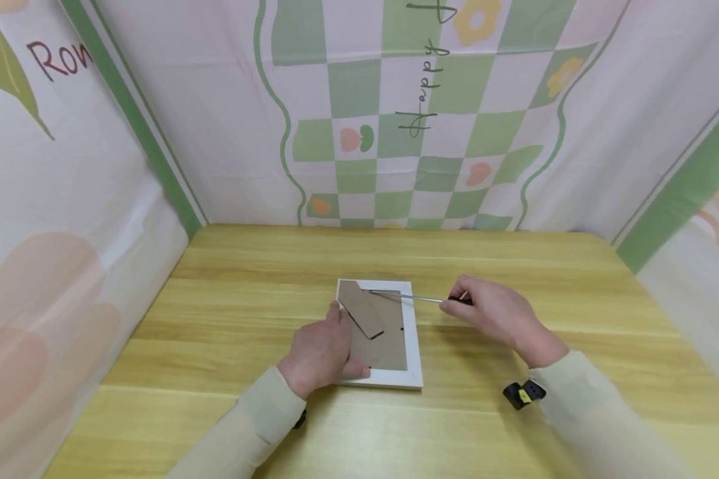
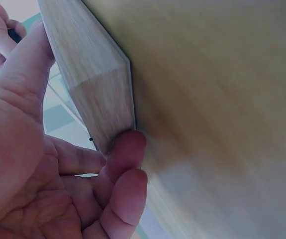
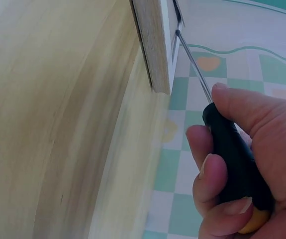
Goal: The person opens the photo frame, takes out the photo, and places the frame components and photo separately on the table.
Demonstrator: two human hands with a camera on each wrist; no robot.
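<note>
A white picture frame (image 1: 415,352) lies back side up on the table, its brown backing board (image 1: 391,349) showing with a flat stand leg (image 1: 361,313) set aslant across it. My left hand (image 1: 320,352) grips the frame at its left side and near lower corner; in the left wrist view its fingers (image 2: 127,154) curl against the wood-grained edge. The right hand (image 1: 497,313) holds a screwdriver (image 3: 237,159) by its dark handle with a yellow end. The thin metal shaft reaches left across the frame, its tip at the backing's far edge, near the stand leg's top.
The wood-grain table (image 1: 228,279) spreads around the frame. Behind it hangs a green-and-white checked cloth (image 1: 395,173), with printed fabric at both sides. A black strap device (image 1: 524,394) with a yellow mark sits at the right wrist.
</note>
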